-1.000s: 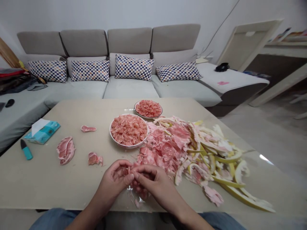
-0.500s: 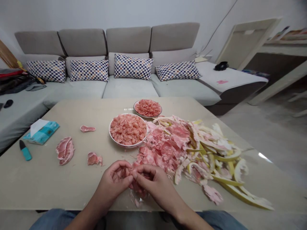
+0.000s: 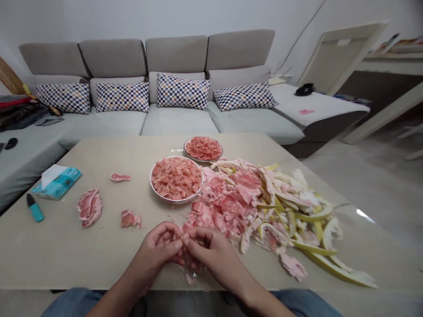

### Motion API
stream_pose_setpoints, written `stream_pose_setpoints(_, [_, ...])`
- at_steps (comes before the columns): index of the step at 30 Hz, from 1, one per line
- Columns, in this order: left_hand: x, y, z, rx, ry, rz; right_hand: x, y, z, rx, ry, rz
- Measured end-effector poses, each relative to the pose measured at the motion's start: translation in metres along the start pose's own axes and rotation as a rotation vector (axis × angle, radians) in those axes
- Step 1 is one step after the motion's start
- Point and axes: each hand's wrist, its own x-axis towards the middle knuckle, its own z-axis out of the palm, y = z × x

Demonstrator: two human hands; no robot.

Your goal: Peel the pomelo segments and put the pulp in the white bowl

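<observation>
My left hand [image 3: 160,248] and my right hand [image 3: 214,253] meet at the near edge of the table, fingertips pinched together. Between them is a piece of pink pomelo [image 3: 191,259], mostly hidden by the fingers. Just beyond my hands stands a white bowl [image 3: 176,201] heaped with peeled pomelo flesh [image 3: 176,176]. Beside it spreads a pile of pink membrane [image 3: 231,202] mixed with yellow-green rind [image 3: 322,259]. Left of my hands lie a small pomelo chunk [image 3: 128,218], a larger segment [image 3: 90,208] and a thin piece [image 3: 120,177].
Behind the bowl sits a dark-rimmed plate [image 3: 203,149] of redder pomelo flesh. On the table's left are a blue tissue pack [image 3: 59,182] and a small knife with a teal handle [image 3: 35,208]. A grey sofa [image 3: 178,121] with checkered cushions lines the far side.
My fingers have shifted slightly around the pomelo piece, and less of it shows between them. The bowls, peel pile and loose pieces stay where they were.
</observation>
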Motion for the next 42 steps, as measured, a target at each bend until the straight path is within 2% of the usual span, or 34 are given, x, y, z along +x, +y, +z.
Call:
stream_pose_setpoints(4, [0.001,-0.002,0.000,0.039,0.042,0.061,0.001,0.004,0.001,-0.042,0.037,-0.050])
stream_pose_setpoints(8, [0.002,-0.004,0.000,0.023,0.062,0.036,0.001,0.003,0.003,0.043,-0.002,-0.002])
stream_pose_setpoints(14, [0.002,-0.004,-0.003,-0.147,0.018,-0.049,0.001,0.002,0.002,0.118,-0.047,0.067])
stream_pose_setpoints(19, [0.002,-0.002,-0.006,-0.292,-0.054,-0.081,0.001,-0.001,-0.004,0.126,-0.038,0.041])
stream_pose_setpoints(22, [0.003,-0.002,-0.007,-0.412,-0.063,-0.122,0.001,-0.006,-0.016,-0.080,0.008,-0.073])
stream_pose_setpoints(27, [0.006,-0.002,-0.010,-0.581,-0.027,-0.145,0.004,-0.006,-0.047,-0.804,0.279,-0.452])
stream_pose_setpoints(31, [0.008,0.000,-0.010,-0.664,0.009,-0.162,0.008,-0.005,-0.064,-1.210,0.375,-0.448])
stream_pose_setpoints(33, [0.008,0.002,-0.010,-0.695,0.014,-0.159,0.008,-0.004,-0.067,-1.286,0.402,-0.456])
stream_pose_setpoints(39, [0.006,0.004,-0.010,-0.711,0.020,-0.143,0.013,0.001,-0.067,-1.314,0.442,-0.495])
stream_pose_setpoints(42, [0.010,0.009,-0.013,-0.642,0.098,-0.082,0.016,0.003,-0.067,-1.333,0.468,-0.499])
